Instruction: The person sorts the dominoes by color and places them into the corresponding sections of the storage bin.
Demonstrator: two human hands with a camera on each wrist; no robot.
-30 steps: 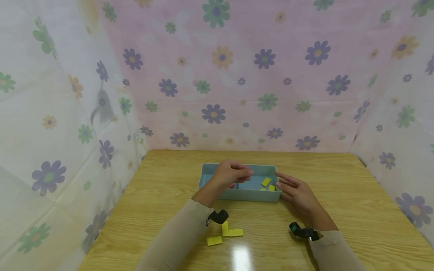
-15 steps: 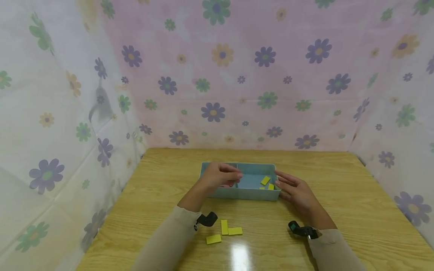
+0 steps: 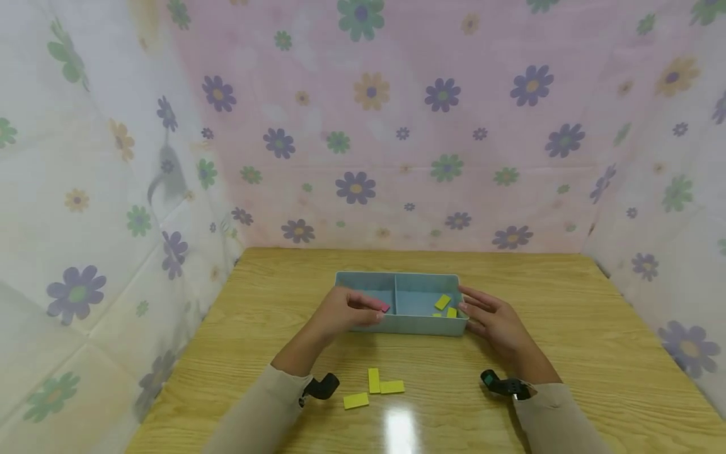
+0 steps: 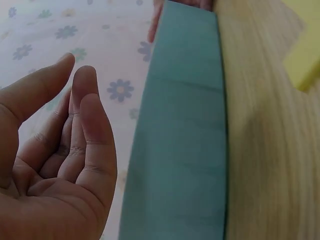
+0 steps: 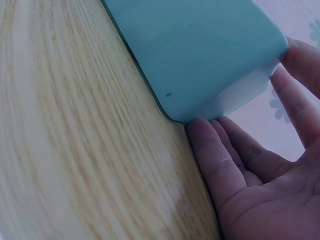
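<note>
A light blue box [image 3: 422, 326] with two compartments stands on the table. My left hand [image 3: 336, 314] hovers at the front rim of its left compartment, fingers loosely bent. In the left wrist view nothing lies between the thumb and fingers of that hand [image 4: 65, 165]. A small red piece [image 3: 386, 308] shows in the left compartment, just beyond the fingertips; the hand hides the rest of that side. Several yellow tiles [image 3: 442, 302] lie in the right compartment. My right hand [image 3: 501, 325] rests its extended fingers against the box's right end, touching the wall from rim to base.
In front of the box, three yellow tiles lie on the wooden table: one upright tile [image 3: 374, 380], one beside it [image 3: 392, 386], and a separate tile [image 3: 356, 400] nearer me. A flowered cloth [image 3: 397, 126] encloses the table at the back and sides.
My left hand has moved from above the right compartment leftward and nearer to me, uncovering the divider and the red piece. My right hand has stayed at the box's end.
</note>
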